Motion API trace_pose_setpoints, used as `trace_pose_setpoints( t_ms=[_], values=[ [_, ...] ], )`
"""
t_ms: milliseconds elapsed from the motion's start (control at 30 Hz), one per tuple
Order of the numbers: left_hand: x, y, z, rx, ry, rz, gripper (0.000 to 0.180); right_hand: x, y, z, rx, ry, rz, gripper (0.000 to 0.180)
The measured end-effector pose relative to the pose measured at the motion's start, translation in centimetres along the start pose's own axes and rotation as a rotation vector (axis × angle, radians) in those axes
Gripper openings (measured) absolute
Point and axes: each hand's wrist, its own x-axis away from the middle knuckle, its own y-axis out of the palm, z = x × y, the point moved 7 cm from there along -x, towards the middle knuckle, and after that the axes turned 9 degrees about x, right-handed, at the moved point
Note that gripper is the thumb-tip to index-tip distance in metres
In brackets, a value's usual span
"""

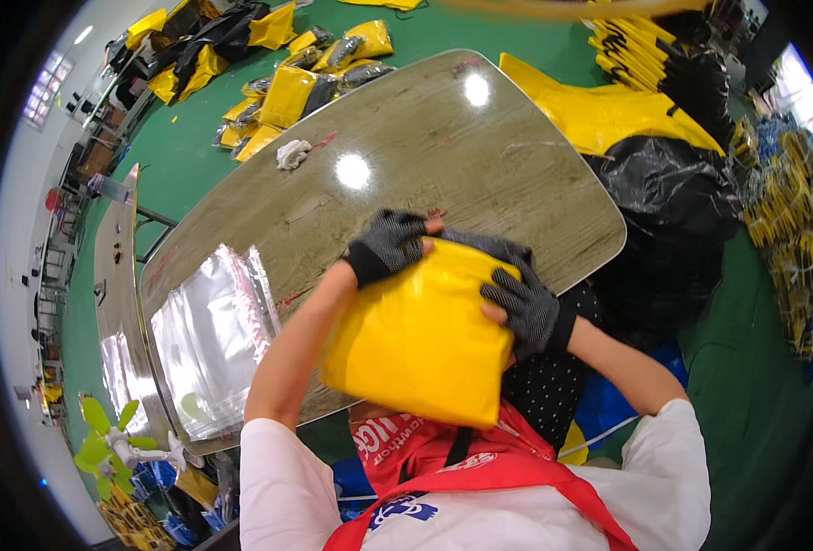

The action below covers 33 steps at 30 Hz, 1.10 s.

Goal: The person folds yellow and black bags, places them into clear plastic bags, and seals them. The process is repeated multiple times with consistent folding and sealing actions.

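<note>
Left hand [392, 246] and right hand [526, 308], both partly curled, hold the yellow bundle [416, 335] over the near edge of the bench [269, 207] (contact beneath hidden); slack grip could let it unfold or drop.

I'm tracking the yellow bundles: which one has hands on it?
The yellow bundle touched by the gloved left hand and right hand; the other yellow packages lie piled beyond the table, untouched.

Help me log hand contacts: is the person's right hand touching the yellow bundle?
Touching. The head view shows the right hand's gloved fingers lying over the upper right edge of the yellow bundle.
</note>
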Motion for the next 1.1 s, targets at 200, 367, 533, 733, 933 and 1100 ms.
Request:
trace_pose_setpoints(
  t_ms=[200, 367, 533, 733, 933, 1100],
  values=[
    [7.0, 3.1, 1.2, 1.067, -0.195, 0.334, 0.051, -1.7, -6.3, 0.8, -0.345, 0.254, 0.307, 0.023],
    [11.3, 3.7, 1.8, 1.074, -0.217, 0.842, 0.055, -1.5, -0.7, 8.4, -1.041, 1.136, 0.216, 0.032],
    [13.0, 4.5, -0.5, 0.444, -0.691, 0.948, 0.044, -2.9, 2.5, 7.1, -1.458, 0.910, 0.037, 0.044],
    [10.1, -4.6, -12.2, 0.067, -0.808, 0.366, 0.052, -0.2, 5.1, 7.6, -1.498, 1.111, 0.033, 0.043],
    [5.5, -21.4, -21.5, -0.293, -0.768, 0.921, 0.033, 0.1, 4.3, 7.7, -1.334, 1.166, 0.009, 0.038],
    [14.4, -17.2, -14.1, -0.243, -0.396, 1.091, 0.042, 1.7, 5.7, 8.6, -1.432, 1.107, 0.031, 0.044]
  ],
)
